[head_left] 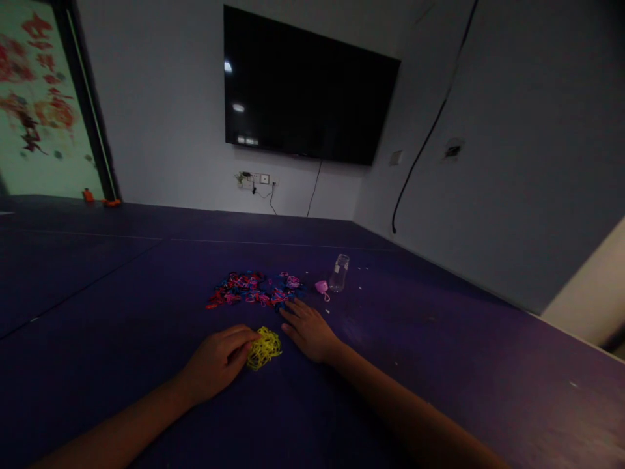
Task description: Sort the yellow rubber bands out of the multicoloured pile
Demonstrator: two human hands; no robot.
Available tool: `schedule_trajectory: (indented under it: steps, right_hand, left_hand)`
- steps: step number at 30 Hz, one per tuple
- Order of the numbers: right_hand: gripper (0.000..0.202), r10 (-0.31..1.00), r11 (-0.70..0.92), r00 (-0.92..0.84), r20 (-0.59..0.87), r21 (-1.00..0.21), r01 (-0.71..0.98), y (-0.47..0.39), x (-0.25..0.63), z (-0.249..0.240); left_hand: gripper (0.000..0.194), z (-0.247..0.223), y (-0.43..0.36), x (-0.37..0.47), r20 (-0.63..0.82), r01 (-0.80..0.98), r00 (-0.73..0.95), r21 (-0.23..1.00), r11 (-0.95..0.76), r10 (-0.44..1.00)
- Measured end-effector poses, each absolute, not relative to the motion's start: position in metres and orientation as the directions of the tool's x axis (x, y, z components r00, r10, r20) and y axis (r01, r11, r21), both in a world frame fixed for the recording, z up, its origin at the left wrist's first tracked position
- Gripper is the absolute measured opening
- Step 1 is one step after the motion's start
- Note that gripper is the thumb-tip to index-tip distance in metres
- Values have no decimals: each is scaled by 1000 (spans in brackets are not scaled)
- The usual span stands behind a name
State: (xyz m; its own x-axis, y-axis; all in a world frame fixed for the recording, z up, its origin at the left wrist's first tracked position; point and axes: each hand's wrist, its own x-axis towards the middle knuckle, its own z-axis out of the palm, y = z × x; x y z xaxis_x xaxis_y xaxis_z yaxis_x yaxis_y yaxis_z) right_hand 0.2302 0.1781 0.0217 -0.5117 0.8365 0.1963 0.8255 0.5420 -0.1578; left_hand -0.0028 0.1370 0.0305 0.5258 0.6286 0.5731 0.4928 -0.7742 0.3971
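On the dark purple surface (pixel 161 280), a small heap of yellow bands (pixel 264 349) lies between my two hands. My left hand (pixel 219 358) touches the left side of this heap, its fingers curled together; whether they pinch a band is too small to tell. My right hand (pixel 308 330) rests with its fingers spread, their tips at the near right edge of a wider pile of red, pink and blue bands (pixel 241 286). A pink cap with a loop (pixel 321 287) lies right of that pile, beside an upright clear bottle (pixel 339 273).
Small white scraps are scattered around the bottle and to its right. A large dark screen (pixel 307 88) hangs on the wall behind, with sockets (pixel 264 178) and cables below. Orange objects (pixel 112 203) sit at the far left by a patterned panel (pixel 41 104).
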Motion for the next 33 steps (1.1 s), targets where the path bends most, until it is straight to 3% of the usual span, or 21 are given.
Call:
schedule_trajectory:
  steps: [22, 33]
  right_hand:
    - [45, 840, 522, -455, 296, -209, 827, 178, 234, 20]
    - [48, 836, 545, -501, 222, -234, 805, 177, 235, 21]
  left_hand:
    - [30, 27, 138, -5, 597, 468, 545, 366, -804, 589]
    - [30, 29, 137, -4, 573, 497, 545, 367, -787, 612]
